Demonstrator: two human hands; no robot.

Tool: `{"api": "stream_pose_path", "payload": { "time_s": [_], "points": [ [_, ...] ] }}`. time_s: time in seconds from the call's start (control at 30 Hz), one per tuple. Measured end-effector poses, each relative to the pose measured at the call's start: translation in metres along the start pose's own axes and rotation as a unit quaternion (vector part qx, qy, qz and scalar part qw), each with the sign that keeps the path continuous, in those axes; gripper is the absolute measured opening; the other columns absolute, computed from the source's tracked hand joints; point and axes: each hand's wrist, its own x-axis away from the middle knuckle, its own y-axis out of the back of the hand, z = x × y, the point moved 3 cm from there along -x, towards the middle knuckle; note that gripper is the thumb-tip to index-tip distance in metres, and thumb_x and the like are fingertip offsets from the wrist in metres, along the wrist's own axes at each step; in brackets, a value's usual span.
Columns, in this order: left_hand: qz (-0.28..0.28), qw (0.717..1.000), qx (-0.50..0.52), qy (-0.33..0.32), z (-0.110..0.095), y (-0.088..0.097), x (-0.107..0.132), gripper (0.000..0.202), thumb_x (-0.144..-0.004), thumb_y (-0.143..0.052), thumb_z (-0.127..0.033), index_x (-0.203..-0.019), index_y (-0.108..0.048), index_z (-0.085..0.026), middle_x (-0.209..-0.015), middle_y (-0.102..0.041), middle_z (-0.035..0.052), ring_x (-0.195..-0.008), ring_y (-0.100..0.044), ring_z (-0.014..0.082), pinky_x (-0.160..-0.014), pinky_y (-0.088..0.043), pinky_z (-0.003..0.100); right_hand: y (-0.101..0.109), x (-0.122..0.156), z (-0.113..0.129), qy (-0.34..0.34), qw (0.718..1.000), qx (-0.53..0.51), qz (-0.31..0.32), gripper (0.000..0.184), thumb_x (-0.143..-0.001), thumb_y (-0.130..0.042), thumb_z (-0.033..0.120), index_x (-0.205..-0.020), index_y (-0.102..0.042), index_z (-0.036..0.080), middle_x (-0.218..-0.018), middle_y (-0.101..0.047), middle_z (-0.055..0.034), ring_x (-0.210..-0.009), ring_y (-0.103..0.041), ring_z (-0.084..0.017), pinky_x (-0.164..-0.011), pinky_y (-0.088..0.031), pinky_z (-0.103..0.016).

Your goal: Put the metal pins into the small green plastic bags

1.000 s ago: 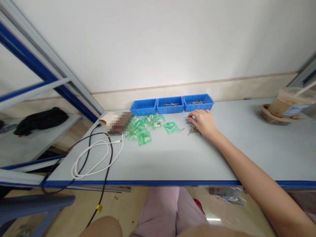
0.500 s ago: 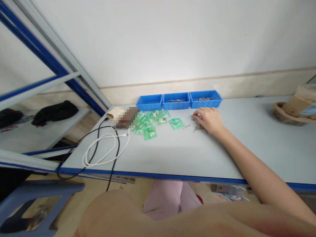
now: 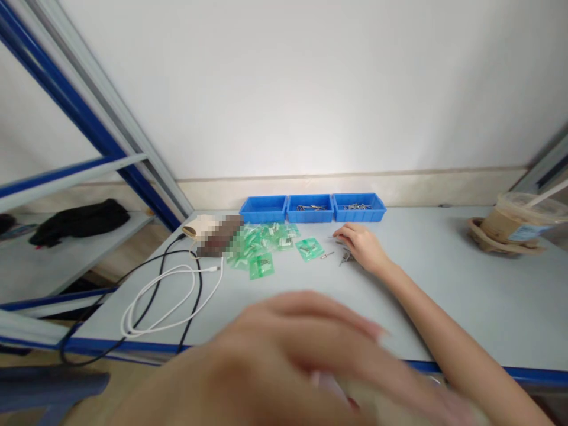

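My right hand [image 3: 358, 244] rests over a small heap of metal pins [image 3: 346, 257], its fingers bent together at the tips. One thin metal pin juts out to the left of those fingertips. Close to the camera, my left hand [image 3: 284, 349] is large and blurred, with fingers stretched to the right and nothing visible in them. Left of the heap lie a loose pin [image 3: 327, 255] and a green packet [image 3: 309, 249] with small metal parts inside. Farther left, several green packets [image 3: 261, 239] form a pile.
Three blue bins [image 3: 309, 216] stand along the wall; the middle and right ones hold metal parts. A white cable [image 3: 155, 324], a black cable [image 3: 200, 296] and a partly pixelated dark object [image 3: 219, 236] lie left. A cup [image 3: 515, 222] sits in a cardboard holder at right.
My left hand has risen into the lower middle of the view, hiding the table's front edge. My right hand stays at the heap. The view has tilted upward.
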Motion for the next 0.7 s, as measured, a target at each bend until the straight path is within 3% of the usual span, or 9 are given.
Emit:
{"api": "stream_pose_path", "payload": {
  "time_s": [0.03,0.1,0.17,0.27,0.33,0.4,0.6,0.7],
  "points": [
    [0.018,0.996,-0.085,-0.02,0.0,0.009,-0.02,0.04,-0.074,-0.032,-0.045,-0.101,-0.06,-0.046,-0.09,-0.065,-0.0071,-0.104,-0.05,0.0221,-0.079,-0.042,0.037,0.0,0.0,0.001,-0.004,1.0,-0.019,-0.004,0.024,-0.089,-0.038,0.021,-0.093,-0.061,0.017,-0.093,-0.061,-0.0074,-0.088,-0.054,-0.018,-0.078,-0.038,-0.027],
    [0.001,0.968,-0.243,-0.064,0.017,0.025,-0.06,0.037,-0.085,-0.032,-0.035,-0.108,-0.061,-0.035,-0.109,-0.061,-0.0049,-0.107,-0.048,0.0192,-0.09,-0.037,0.035,-0.002,0.0,0.002,-0.023,0.998,-0.049,-0.015,0.025,-0.089,-0.037,0.021,-0.092,-0.062,0.017,-0.093,-0.062,-0.0082,-0.088,-0.055,-0.018,-0.078,-0.039,-0.027],
    [-0.074,0.927,-0.353,-0.101,0.054,0.037,-0.094,0.035,-0.087,-0.037,-0.034,-0.116,-0.055,-0.027,-0.118,-0.056,-0.0001,-0.11,-0.045,0.0201,-0.094,-0.033,0.037,-0.003,-0.001,0.001,-0.055,0.995,-0.077,-0.031,0.025,-0.089,-0.038,0.023,-0.091,-0.061,0.017,-0.091,-0.063,-0.0068,-0.086,-0.056,-0.017,-0.078,-0.04,-0.028],
    [-0.094,0.876,-0.458,-0.119,0.121,0.04,-0.126,0.033,-0.087,-0.045,-0.032,-0.118,-0.052,-0.02,-0.116,-0.057,0.0039,-0.106,-0.047,0.0196,-0.091,-0.032,0.035,-0.006,-0.003,0.0,-0.102,0.985,-0.132,-0.047,0.024,-0.088,-0.038,0.025,-0.09,-0.062,0.019,-0.087,-0.065,-0.0037,-0.081,-0.057,-0.015,-0.077,-0.042,-0.026],
    [-0.1,0.855,-0.496,-0.113,0.15,0.04,-0.133,0.025,-0.088,-0.046,-0.029,-0.108,-0.057,-0.02,-0.106,-0.062,0.0032,-0.096,-0.051,0.0184,-0.084,-0.034,0.033,-0.009,-0.005,0.0,-0.123,0.975,-0.177,-0.055,0.023,-0.087,-0.041,0.025,-0.087,-0.062,0.018,-0.08,-0.065,-0.0025,-0.075,-0.058,-0.014,-0.073,-0.043,-0.025],
    [-0.109,0.84,-0.521,-0.109,0.162,0.038,-0.129,0.02,-0.089,-0.043,-0.025,-0.094,-0.062,-0.019,-0.095,-0.064,0.002,-0.09,-0.051,0.0172,-0.079,-0.034,0.032,-0.012,-0.006,0.002,-0.135,0.966,-0.215,-0.053,0.022,-0.085,-0.043,0.025,-0.084,-0.063,0.017,-0.075,-0.065,-0.0021,-0.071,-0.059,-0.014,-0.069,-0.043,-0.024],
    [-0.124,0.809,-0.563,-0.114,0.161,0.035,-0.115,0.019,-0.086,-0.05,-0.028,-0.101,-0.058,-0.019,-0.096,-0.062,0.0025,-0.09,-0.05,0.0186,-0.077,-0.031,0.033,-0.021,-0.005,0.009,-0.15,0.957,-0.248,-0.035,0.024,-0.084,-0.043,0.026,-0.086,-0.065,0.017,-0.074,-0.066,-0.0023,-0.067,-0.058,-0.014,-0.066,-0.043,-0.024],
    [-0.135,0.8,-0.571,-0.124,0.166,0.038,-0.115,0.013,-0.086,-0.05,-0.024,-0.088,-0.061,-0.019,-0.084,-0.063,-0.0002,-0.083,-0.051,0.0172,-0.077,-0.029,0.033,-0.023,-0.004,0.009,-0.153,0.947,-0.279,-0.042,0.023,-0.083,-0.045,0.029,-0.084,-0.065,0.017,-0.07,-0.064,-0.0019,-0.064,-0.056,-0.014,-0.063,-0.042,-0.024]
  ]
}}
